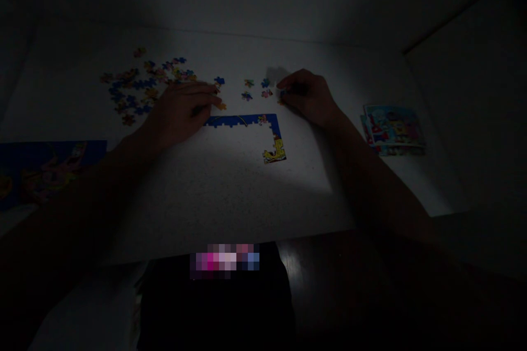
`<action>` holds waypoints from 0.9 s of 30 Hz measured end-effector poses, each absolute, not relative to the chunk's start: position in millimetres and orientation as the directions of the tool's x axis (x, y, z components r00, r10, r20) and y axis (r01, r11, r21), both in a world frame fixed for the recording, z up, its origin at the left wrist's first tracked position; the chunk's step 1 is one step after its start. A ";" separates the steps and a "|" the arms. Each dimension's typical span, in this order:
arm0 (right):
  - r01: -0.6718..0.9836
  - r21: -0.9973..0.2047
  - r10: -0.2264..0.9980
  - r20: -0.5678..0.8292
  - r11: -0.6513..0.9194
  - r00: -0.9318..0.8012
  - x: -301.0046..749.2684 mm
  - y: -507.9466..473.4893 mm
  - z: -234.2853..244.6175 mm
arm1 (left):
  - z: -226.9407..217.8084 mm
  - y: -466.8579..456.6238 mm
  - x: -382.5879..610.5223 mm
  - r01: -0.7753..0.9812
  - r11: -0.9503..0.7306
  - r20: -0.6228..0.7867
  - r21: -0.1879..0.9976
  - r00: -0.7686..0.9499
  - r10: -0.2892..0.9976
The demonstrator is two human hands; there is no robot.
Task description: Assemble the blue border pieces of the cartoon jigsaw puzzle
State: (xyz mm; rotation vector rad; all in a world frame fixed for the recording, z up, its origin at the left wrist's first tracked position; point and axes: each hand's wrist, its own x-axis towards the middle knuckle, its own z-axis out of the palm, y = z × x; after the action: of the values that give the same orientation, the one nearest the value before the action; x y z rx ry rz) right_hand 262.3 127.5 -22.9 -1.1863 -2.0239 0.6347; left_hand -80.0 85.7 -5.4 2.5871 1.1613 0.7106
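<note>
The scene is very dark. A joined strip of blue jigsaw border (247,120) lies on the white table (230,197), turning down to a yellow corner section (275,152). My left hand (181,109) lies palm down at the strip's left end, fingers extended toward a loose yellow piece (221,105). My right hand (307,96) rests beyond the strip's right corner, its fingers curled and pinched on a small piece (281,100). A few loose pieces (257,89) lie between the two hands.
A scatter of several loose pieces (144,85) spreads at the left rear. A blue puzzle picture or box lid (45,167) lies at the left edge. A stack of printed cards or sheets (393,129) sits at the right. The table's front edge runs near my lap.
</note>
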 end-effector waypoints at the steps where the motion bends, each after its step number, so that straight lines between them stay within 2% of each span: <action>1: 0.548 -0.699 0.886 0.321 0.459 -0.334 262.1 127.2 -22.8 | -5.3 85.4 -79.7 0.636 -0.667 0.345 0.388 0.571 0.745; 15: 0.523 -0.695 0.868 0.353 0.493 -0.350 267.1 133.0 -29.3 | -7.5 86.1 -80.2 0.636 -0.654 0.327 0.411 0.566 0.757; 27: 0.432 -0.822 0.925 0.285 0.370 -0.250 255.8 125.1 -17.1 | -7.0 84.8 -79.7 0.630 -0.666 0.339 0.400 0.573 0.746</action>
State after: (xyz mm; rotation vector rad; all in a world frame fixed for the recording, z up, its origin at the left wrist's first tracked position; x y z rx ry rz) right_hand 255.8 125.1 -17.1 -1.1839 -1.8415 0.7883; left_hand -79.7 84.8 -7.0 2.5713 1.1450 0.7174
